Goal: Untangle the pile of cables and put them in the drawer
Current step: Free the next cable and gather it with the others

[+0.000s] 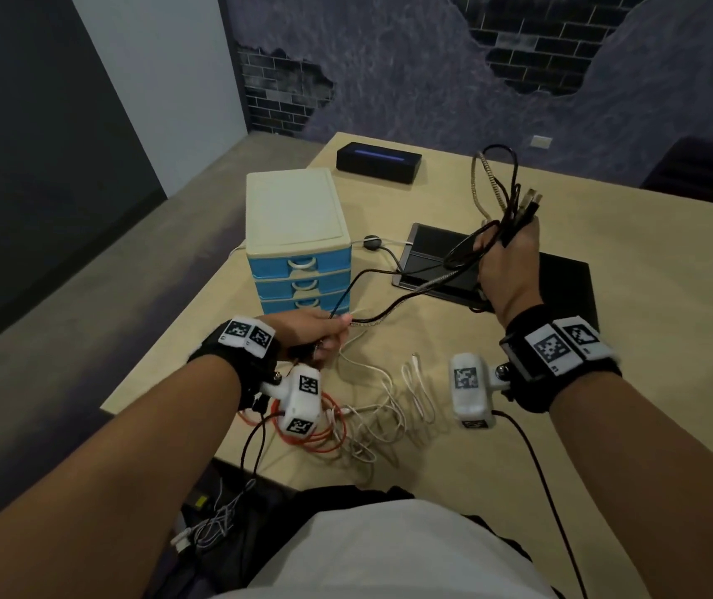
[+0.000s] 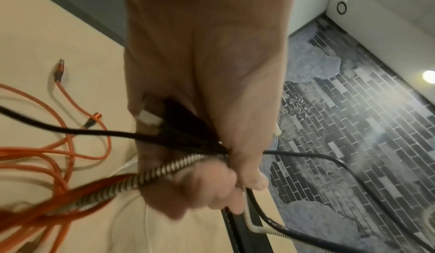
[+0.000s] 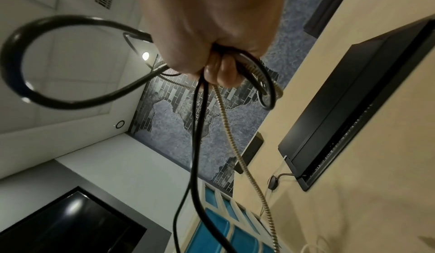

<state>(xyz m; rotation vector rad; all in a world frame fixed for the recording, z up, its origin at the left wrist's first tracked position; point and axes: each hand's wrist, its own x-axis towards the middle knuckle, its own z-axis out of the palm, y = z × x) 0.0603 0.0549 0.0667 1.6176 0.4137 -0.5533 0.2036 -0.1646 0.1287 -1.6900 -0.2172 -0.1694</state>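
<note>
My right hand [image 1: 503,257] is raised above the table and grips a looped bundle of black and braided cables [image 1: 499,188], plugs sticking up past the knuckles. The same black cable [image 3: 197,145] and braided cable [image 3: 237,145] hang from its fist. They run down left to my left hand [image 1: 324,332], which grips their other ends: the braided cable [image 2: 164,169], the black cable [image 2: 94,132] and their plugs. A pile of white cables [image 1: 393,408] and an orange cable [image 1: 324,434] lies on the table near me. The blue drawer unit [image 1: 298,252] stands with all drawers closed.
A tablet [image 1: 436,257] and a black flat device [image 1: 562,287] lie under my right hand. A black box [image 1: 378,162] sits at the far edge of the table [image 1: 648,235]. More cables hang at my lap [image 1: 212,520]. The table's left edge runs beside the drawer unit.
</note>
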